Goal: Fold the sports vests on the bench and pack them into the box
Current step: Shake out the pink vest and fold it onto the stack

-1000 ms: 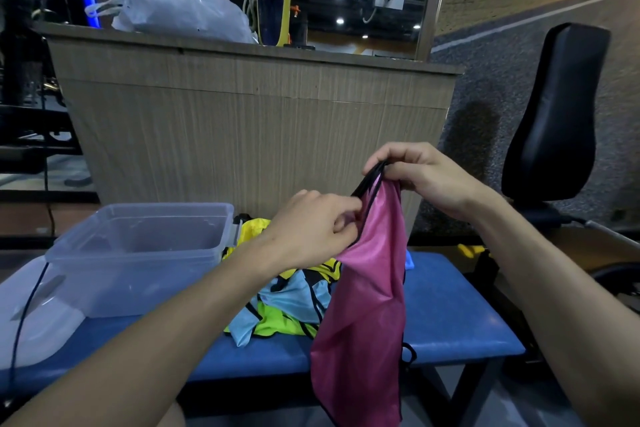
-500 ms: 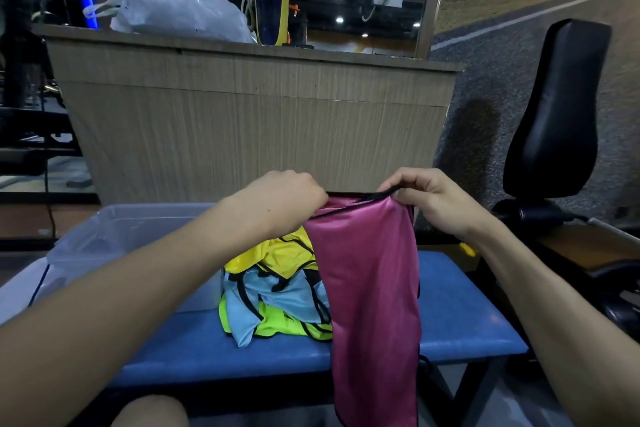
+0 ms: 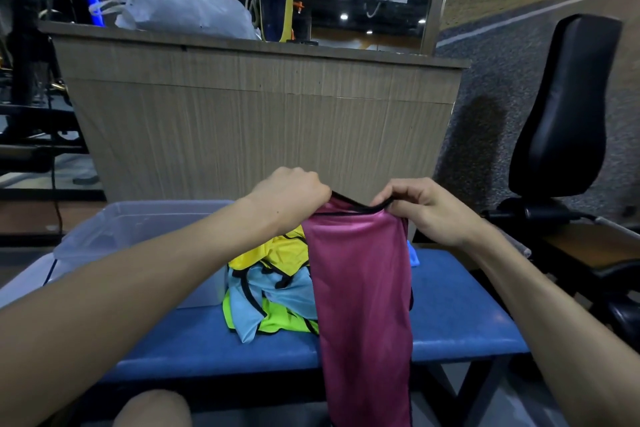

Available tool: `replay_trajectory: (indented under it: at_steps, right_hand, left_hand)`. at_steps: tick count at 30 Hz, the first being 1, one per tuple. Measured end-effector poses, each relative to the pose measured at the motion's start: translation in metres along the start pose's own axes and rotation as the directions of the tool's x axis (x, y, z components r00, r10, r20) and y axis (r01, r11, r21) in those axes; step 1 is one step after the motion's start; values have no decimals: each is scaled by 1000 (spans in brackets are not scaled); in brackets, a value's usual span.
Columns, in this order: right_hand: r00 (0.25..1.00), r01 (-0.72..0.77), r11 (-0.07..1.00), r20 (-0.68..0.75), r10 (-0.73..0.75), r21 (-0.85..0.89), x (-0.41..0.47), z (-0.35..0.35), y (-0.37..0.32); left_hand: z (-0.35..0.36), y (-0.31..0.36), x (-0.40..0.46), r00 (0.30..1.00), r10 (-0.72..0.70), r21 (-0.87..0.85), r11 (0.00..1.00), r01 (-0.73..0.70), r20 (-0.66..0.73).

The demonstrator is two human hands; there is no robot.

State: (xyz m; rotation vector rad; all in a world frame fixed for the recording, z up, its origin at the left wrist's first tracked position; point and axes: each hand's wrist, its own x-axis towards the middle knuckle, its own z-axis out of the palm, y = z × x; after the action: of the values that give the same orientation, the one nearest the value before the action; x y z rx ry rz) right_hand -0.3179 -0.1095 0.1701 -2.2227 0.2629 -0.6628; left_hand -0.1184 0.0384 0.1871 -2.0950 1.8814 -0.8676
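Observation:
A pink vest [image 3: 363,305] with black trim hangs in front of the blue bench [image 3: 460,319], its lower end past the bench's front edge. My left hand [image 3: 294,194] grips its top edge at the left, and my right hand [image 3: 422,208] pinches the same black-trimmed edge at the right. Behind the pink vest a heap of yellow, light-blue and lime vests [image 3: 270,288] lies on the bench. The clear plastic box [image 3: 114,236] stands on the bench at the left, partly hidden by my left forearm.
A wood-panelled counter [image 3: 263,121] rises right behind the bench, with a white plastic bag [image 3: 180,7] and a blue-and-yellow bottle [image 3: 277,3] on top. A black padded seat back [image 3: 568,104] of a gym machine stands at the right. A knee [image 3: 152,409] shows at the bottom.
My hands have spread apart along the vest's top edge and dropped lower, so the pink vest now hangs wider and flatter than the bunched strip held a second ago.

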Motion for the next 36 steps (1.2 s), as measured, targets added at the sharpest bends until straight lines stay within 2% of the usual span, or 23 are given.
replay_trajectory:
  at_steps: [2,3,5,7,9,16,19,22,25,27,31,33,34,36]
  right_hand:
    - [997,0,999,-71,-3,-39,-1,-7,6]
    - [994,-10,999,-110,6,-39,-1,-10,9]
    - [984,-36,999,-177,36,6,-2,-15,17]
    - [975,-48,997,-214,58,55,-2,-14,22]
    - [972,-51,996,-227,67,77,0,-11,21]
    - [977,-25,997,-210,39,68,5,-7,17]
    - [981,-32,997,-188,45,71,6,-5,12]
    - [977,-47,995,-202,65,92,6,-7,11]
    - [980,-72,993,-178,89,98,5,-5,7]
    - [982,-84,991,-159,99,102,7,-3,4]
    - [986,-59,990,-150,78,131,10,-1,-1]
    - [988,-46,984,-141,70,171,11,0,-4]
    - [987,-40,981,-145,69,192,11,-1,-5]
    - [984,-18,970,-170,60,241,12,-5,-6]
  left_hand:
    - [7,-9,-1,996,-40,-235,972,21,-77]
    - [9,-14,-4,995,-49,-394,919,13,-83]
    - [13,-21,-11,996,21,-642,763,-69,-82]
    - [12,-22,-21,985,140,-734,658,-166,-98]
    - [15,-20,-26,982,162,-777,604,-177,-98]
    - [33,-18,-30,984,-7,-776,616,-134,-176]
    - [39,-20,-28,985,3,-732,669,-130,-172]
    - [37,-24,-26,988,23,-732,669,-128,-152]
    - [36,-26,-23,987,108,-605,781,-157,-117]
    - [32,-26,-21,992,122,-473,872,-127,-42]
    - [17,-25,-16,992,111,-329,941,-83,66]
    - [12,-26,-11,987,131,-317,944,-95,95]
    - [10,-28,-8,984,155,-357,927,-114,89]
    - [6,-30,-7,978,211,-526,831,-181,-3]
